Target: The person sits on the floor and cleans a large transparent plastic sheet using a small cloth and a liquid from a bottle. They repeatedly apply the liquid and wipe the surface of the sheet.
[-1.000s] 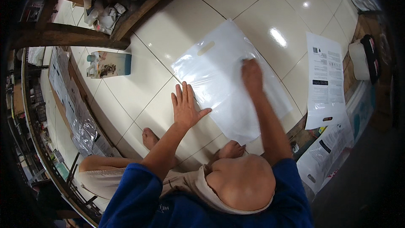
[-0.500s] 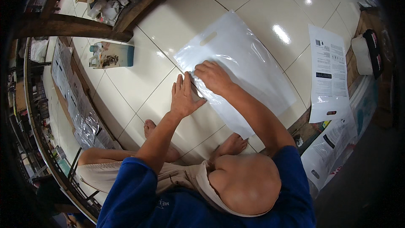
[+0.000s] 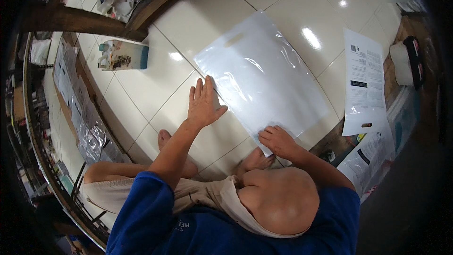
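A large white plastic bag point(image 3: 269, 73) with a cut-out handle slot lies flat and glossy on the tiled floor. My left hand point(image 3: 204, 103) is open at its left edge, fingers stretched out and thumb spread, fingertips touching or just beside the plastic. Close to my foot, my right hand point(image 3: 279, 141) is at the bag's near end. Its fingers are bent and held together on the plastic; their undersides are hidden.
Printed white bags point(image 3: 365, 82) lie at the right, beside a cap point(image 3: 408, 61). A stained jug with blue liquid point(image 3: 123, 55) stands at the left. Plastic-covered sheets point(image 3: 85, 113) lie farther left. Wooden beams point(image 3: 80, 28) cross the upper left. My bare foot point(image 3: 257, 160) is beside the bag.
My right hand has moved from the bag's left edge, beside my left hand, down to its near end. My left hand remains open in nearly the same place.
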Motion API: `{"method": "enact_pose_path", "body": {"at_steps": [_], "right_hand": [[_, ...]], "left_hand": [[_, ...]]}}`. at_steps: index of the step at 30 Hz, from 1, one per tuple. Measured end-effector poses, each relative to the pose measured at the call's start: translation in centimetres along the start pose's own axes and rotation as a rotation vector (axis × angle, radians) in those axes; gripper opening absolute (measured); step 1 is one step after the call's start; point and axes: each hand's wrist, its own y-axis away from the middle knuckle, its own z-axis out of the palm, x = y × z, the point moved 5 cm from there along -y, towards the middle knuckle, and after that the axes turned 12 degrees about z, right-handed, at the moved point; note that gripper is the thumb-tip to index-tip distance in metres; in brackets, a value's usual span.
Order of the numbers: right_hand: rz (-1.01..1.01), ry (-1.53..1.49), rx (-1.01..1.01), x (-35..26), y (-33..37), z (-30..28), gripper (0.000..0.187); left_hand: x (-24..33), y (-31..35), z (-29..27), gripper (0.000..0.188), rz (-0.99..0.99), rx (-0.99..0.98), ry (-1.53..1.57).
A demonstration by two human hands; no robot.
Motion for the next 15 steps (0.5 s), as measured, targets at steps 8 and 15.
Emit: {"method": "enact_pose_path", "body": {"at_steps": [8,15], "right_hand": [[0.425,-0.336,0.27,4.2,-1.0,-5.6,0.027],[0.872,-0.667,0.536,9.7,-2.9,-8.7,0.026]], "left_hand": [[-2.2,-1.5,0.0,0.1,-0.09,0.117,-0.167],[-7.2,-2.1,-2.1,0.09,-0.101,0.245,-0.127]]}}
